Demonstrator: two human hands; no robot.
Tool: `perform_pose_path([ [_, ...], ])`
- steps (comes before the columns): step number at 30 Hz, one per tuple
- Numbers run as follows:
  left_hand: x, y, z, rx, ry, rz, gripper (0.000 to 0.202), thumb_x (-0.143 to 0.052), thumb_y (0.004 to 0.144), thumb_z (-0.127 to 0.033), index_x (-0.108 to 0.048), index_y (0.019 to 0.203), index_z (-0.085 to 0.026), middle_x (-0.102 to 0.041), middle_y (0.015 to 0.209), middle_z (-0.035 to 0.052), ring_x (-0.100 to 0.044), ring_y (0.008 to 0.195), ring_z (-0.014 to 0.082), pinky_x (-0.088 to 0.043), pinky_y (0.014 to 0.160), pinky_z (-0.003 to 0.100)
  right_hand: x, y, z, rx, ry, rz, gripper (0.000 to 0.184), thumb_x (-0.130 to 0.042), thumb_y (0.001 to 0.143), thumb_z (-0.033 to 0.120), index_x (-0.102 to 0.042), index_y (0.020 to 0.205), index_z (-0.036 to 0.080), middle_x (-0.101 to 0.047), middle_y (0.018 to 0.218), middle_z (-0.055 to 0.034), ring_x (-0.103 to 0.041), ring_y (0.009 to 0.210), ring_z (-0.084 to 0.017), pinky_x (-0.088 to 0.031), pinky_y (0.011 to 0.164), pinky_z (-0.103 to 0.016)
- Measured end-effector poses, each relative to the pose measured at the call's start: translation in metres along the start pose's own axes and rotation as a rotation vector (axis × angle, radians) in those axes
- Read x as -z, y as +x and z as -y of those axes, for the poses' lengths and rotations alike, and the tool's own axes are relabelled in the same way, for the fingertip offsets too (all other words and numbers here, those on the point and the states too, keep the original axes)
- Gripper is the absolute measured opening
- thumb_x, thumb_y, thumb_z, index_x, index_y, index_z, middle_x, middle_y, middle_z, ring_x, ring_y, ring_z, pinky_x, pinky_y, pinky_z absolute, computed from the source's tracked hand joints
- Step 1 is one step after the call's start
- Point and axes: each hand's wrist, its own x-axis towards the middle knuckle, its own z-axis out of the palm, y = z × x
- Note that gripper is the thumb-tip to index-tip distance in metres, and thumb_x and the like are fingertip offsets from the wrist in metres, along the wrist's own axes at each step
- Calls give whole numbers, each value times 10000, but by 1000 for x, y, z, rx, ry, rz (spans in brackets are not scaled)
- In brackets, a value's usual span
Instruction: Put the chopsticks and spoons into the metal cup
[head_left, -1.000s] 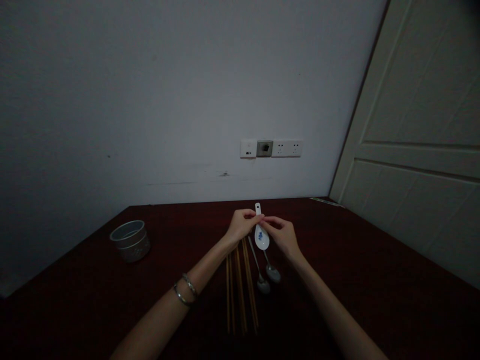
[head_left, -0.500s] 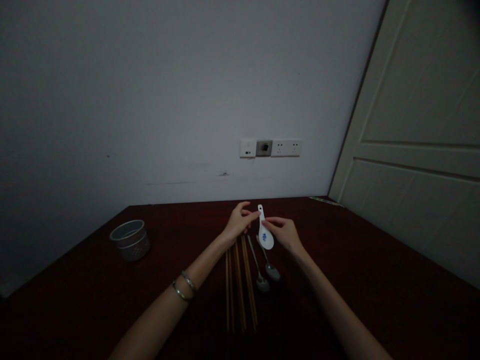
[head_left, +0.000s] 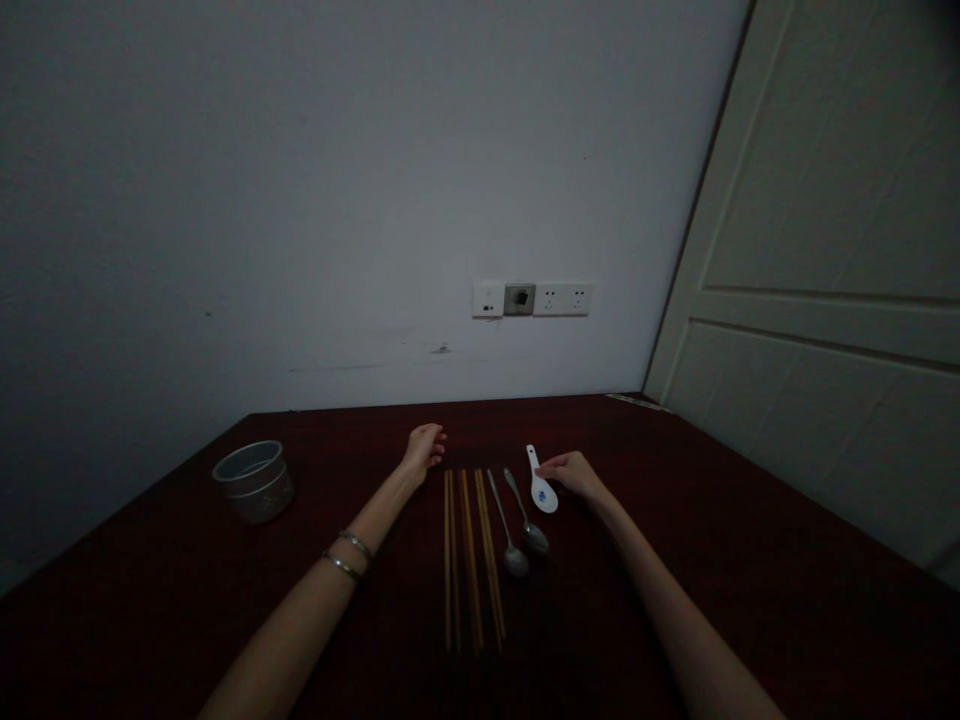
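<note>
A white soup spoon (head_left: 544, 495) with a blue mark in its bowl is pinched at the handle by my right hand (head_left: 571, 472), close over the table. To its left lie two metal spoons (head_left: 516, 560), side by side with their bowls toward me. Further left, several wooden chopsticks (head_left: 469, 560) are laid out lengthwise. My left hand (head_left: 424, 448) is just beyond the far left ends of the chopsticks, fingers loosely bent and apart, with nothing in it.
A grey metal pot-like container (head_left: 255, 483) stands at the left on the dark red table (head_left: 337, 660). Behind the table rises a wall with sockets (head_left: 562, 299); a pale panelled door (head_left: 817, 350) is on the right. A thin strip (head_left: 637, 402) lies at the far right edge.
My left hand has let go of the soup spoon's handle and moved left. My right hand has lowered the spoon and shifted it right, beside the metal spoons.
</note>
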Motion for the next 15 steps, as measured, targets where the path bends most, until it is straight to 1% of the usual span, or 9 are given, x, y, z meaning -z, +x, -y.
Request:
perform_pose_path([
  [4, 9, 7, 7, 57, -13, -24, 82, -473, 768, -218, -467, 834, -171, -557, 683, -15, -430, 372, 35, -312, 379, 164, -2, 2, -2, 15, -96, -11, 166, -632, 632, 238, -711, 718, 119, -637, 590, -23, -501, 477, -83, -345, 391, -155],
  [6, 11, 7, 8, 73, -21, -28, 77, -466, 770, -218, -464, 832, -173, -562, 689, -15, -436, 375, 37, -316, 385, 167, -2, 3, -3, 35, -121, -11, 155, -641, 617, 238, -713, 694, 124, -628, 562, -14, -496, 465, -81, -334, 388, -154],
  [10, 14, 6, 9, 94, -30, -24, 70, -470, 770, -223, -458, 816, -172, -575, 702, -8, -446, 385, 40, -318, 390, 171, -3, 1, -3, 74, -140, 11, 133, -657, 590, 241, -707, 626, 123, -578, 459, 9, -451, 406, -68, -307, 378, -159],
  [15, 17, 6, 9, 114, -36, -16, 71, -458, 778, -225, -462, 819, -167, -580, 707, 0, -445, 384, 42, -316, 391, 174, -3, 2, -5, 100, -178, 19, 137, -658, 580, 240, -702, 626, 119, -576, 466, 9, -453, 410, -69, -308, 386, -164],
])
